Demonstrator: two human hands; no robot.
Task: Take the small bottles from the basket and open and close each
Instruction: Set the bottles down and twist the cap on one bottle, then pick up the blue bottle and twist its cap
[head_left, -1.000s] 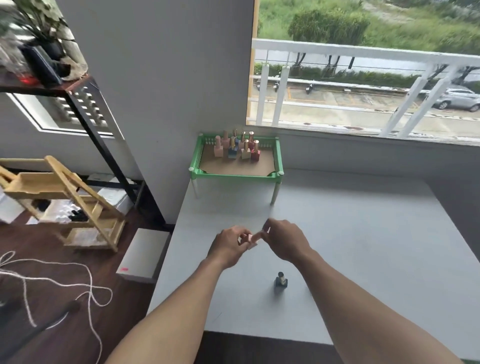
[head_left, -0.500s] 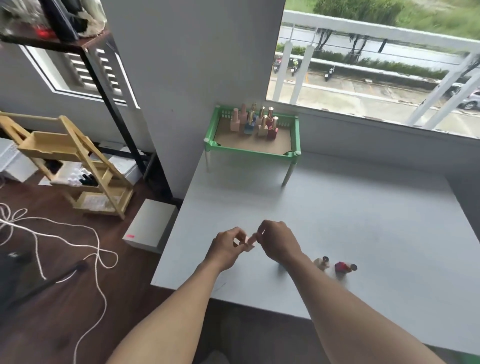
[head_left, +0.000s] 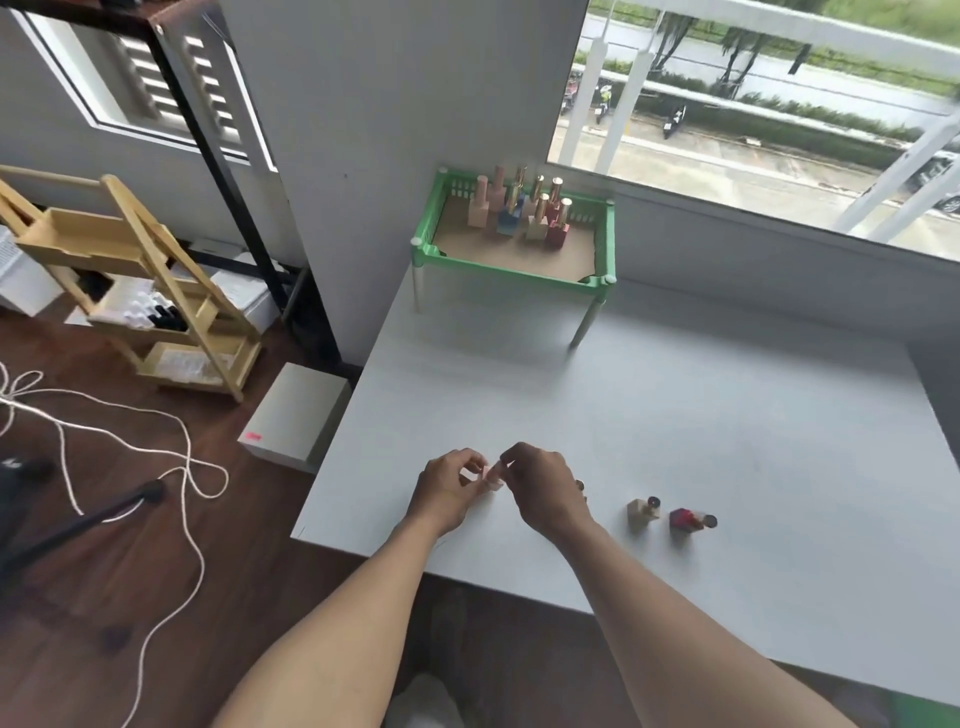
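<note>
Both hands meet over the near left part of the white table (head_left: 675, 405). My left hand (head_left: 449, 486) grips the body of a small pale pink bottle (head_left: 489, 474), and my right hand (head_left: 545, 486) pinches its cap end. Most of the bottle is hidden by fingers. A green basket (head_left: 605, 244) on short legs stands at the table's back, holding several small bottles (head_left: 519, 213) with gold and pink caps. On the table to the right stand a beige bottle (head_left: 641, 512) and a red bottle (head_left: 688, 519). A dark bottle (head_left: 581, 486) peeks from behind my right hand.
The table's left edge drops to a wooden floor with a white cord (head_left: 130, 452), a white box (head_left: 293, 415) and a wooden rack (head_left: 140, 291). A black metal shelf (head_left: 208, 119) stands by the grey wall. A window with a white railing (head_left: 779, 26) lies behind the table.
The camera has tilted down and shifted left, so the beige and red bottles have come into view. Both hands stay together on the pink bottle in nearly the same place.
</note>
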